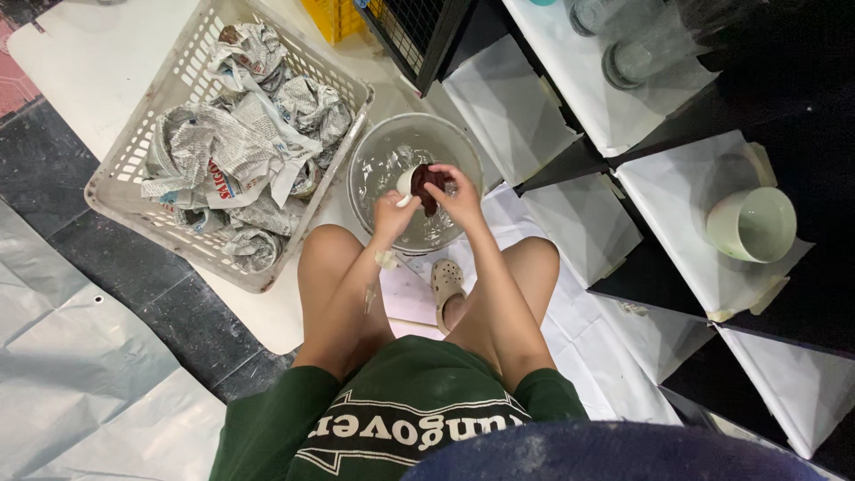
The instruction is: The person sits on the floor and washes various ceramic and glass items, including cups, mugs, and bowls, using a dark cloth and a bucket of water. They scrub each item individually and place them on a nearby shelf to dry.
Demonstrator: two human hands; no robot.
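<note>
A: Which step is this?

B: Washing, I judge — the left hand (393,214) grips a small white cup (405,184) over the clear basin of water (374,151), and the right hand (458,198) is closed on a dark cloth (429,185) pressed against the cup

A: What does the next move call for?

B: Probably turning the cup in the left grip so the cloth reaches the rest, keeping both above the water

A: And the pose?

B: Both forearms reach forward between the raised knees, wrists bent inward, hands meeting over the basin — the basket of newspaper-wrapped pieces (233,138) sits just beside it on the left
</note>
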